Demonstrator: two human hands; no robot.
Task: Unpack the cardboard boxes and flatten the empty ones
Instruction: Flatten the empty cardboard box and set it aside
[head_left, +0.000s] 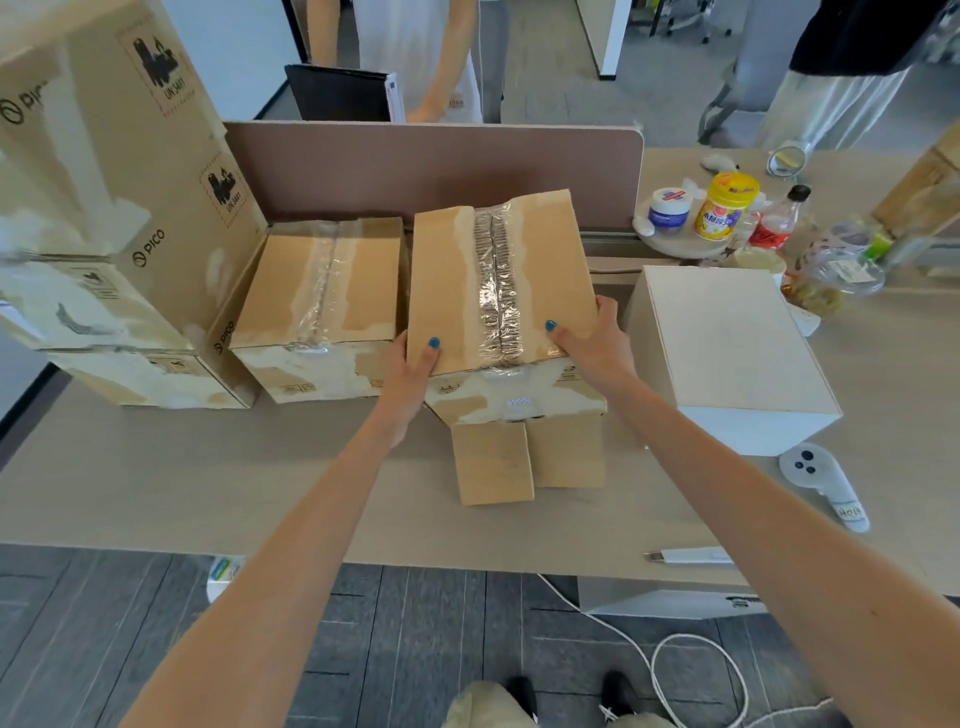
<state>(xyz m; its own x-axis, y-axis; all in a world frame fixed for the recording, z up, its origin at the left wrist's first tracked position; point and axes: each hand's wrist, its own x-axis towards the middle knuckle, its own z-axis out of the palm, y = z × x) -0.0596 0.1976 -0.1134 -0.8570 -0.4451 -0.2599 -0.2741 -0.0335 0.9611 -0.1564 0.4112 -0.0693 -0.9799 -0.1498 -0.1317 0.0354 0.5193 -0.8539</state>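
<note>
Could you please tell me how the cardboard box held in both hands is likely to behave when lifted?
The box should be stiff on top, since tape seals that seam. Its lower flaps hang open, so they will likely flop. It seems light: the left hand and right hand hold it tilted by its near corners.

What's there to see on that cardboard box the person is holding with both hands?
The cardboard box is brown, its top seam sealed with crinkled clear tape, with pale torn patches. It is tilted, its two open bottom flaps lying on the table toward the person. The left hand grips its near left corner, the right hand its near right corner, thumbs on top. Another taped box stands left of it, a white box right.
</note>
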